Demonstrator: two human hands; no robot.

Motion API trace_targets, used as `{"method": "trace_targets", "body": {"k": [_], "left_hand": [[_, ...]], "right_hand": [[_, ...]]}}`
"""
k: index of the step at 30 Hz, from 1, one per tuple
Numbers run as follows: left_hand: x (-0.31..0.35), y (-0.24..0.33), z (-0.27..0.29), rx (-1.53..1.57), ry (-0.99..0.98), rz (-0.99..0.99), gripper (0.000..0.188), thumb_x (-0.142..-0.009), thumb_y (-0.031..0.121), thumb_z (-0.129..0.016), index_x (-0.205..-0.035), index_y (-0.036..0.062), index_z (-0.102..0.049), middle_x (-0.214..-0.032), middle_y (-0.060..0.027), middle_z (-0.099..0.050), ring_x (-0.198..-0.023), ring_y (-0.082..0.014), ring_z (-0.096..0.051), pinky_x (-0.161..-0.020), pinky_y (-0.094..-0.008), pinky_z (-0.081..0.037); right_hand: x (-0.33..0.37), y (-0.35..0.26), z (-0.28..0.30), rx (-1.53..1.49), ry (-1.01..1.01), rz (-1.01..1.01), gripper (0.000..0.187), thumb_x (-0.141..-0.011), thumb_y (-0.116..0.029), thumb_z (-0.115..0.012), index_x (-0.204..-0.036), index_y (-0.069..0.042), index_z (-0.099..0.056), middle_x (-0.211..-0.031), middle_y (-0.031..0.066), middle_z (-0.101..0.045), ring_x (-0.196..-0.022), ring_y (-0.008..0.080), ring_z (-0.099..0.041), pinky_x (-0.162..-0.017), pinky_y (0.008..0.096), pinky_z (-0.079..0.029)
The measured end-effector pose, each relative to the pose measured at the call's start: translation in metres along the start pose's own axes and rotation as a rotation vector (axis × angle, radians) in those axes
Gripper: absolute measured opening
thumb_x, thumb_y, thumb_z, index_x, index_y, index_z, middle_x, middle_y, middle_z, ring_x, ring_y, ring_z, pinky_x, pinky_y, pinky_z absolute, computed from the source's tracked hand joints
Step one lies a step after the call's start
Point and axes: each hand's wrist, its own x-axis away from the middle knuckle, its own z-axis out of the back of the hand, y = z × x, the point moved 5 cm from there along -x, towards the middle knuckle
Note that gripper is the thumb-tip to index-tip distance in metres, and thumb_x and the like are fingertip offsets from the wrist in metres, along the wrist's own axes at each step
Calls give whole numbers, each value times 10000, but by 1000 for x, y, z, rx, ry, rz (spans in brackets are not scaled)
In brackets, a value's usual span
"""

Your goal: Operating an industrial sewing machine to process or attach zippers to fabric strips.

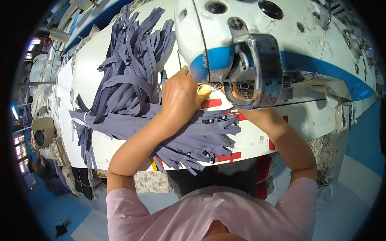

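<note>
My left hand (181,94) is bent with its fingers curled in under the head of a white and blue sewing machine (189,24). Its lit fingertips are close to the needle area, and what they pinch is hidden. Most of my right hand (236,96) disappears behind the machine's metal fittings, so its fingers do not show. Under my left forearm lies a bundle of grey zippers (132,120) with dark sliders, spread towards the table's front edge. More grey zippers (128,68) are heaped beyond it, on the left.
The white sewing table (257,140) carries red tape marks (229,156) and a printed ruler scale along its front. A dark, rounded metal fitting (265,68) juts from the machine head above my right wrist. Piled cloth lies at the far left; floral fabric (152,182) hangs below the table edge.
</note>
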Motion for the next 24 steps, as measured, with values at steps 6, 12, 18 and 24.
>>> {"method": "trace_targets", "body": {"k": [6,12,18,24], "left_hand": [[0,2,3,-3,23,9,366,-721,190,-852,-942,-11,-641,-823,-192,-639,-763,-394,-670,-652,-484,-524],[-1,2,6,20,50,-40,409,-696,145,-861,-993,-13,-628,-853,-197,-668,-783,-404,-680,-666,-483,-528],[-3,2,6,-11,128,-119,450,-719,148,-857,-1060,-12,-611,-894,-210,-684,-811,-414,-685,-690,-484,-537],[-1,-3,1,-31,102,-111,443,-730,162,-855,-1043,-14,-596,-870,-203,-671,-793,-411,-678,-678,-485,-532]], "right_hand": [[7,19,-18,-20,100,78,389,-948,-132,-657,-1333,-103,-605,-1300,165,-620,-1226,276,-600,-1044,399,-479],[11,25,-28,44,199,162,403,-939,-112,-670,-1334,-92,-591,-1282,170,-620,-1212,272,-606,-1028,394,-486],[24,16,-18,76,461,381,446,-905,-81,-712,-1321,-103,-554,-1232,151,-600,-1190,283,-601,-1046,386,-458],[19,16,-15,30,534,385,465,-886,-99,-746,-1307,-101,-548,-1241,147,-554,-1183,285,-571,-1026,407,-463]]}}
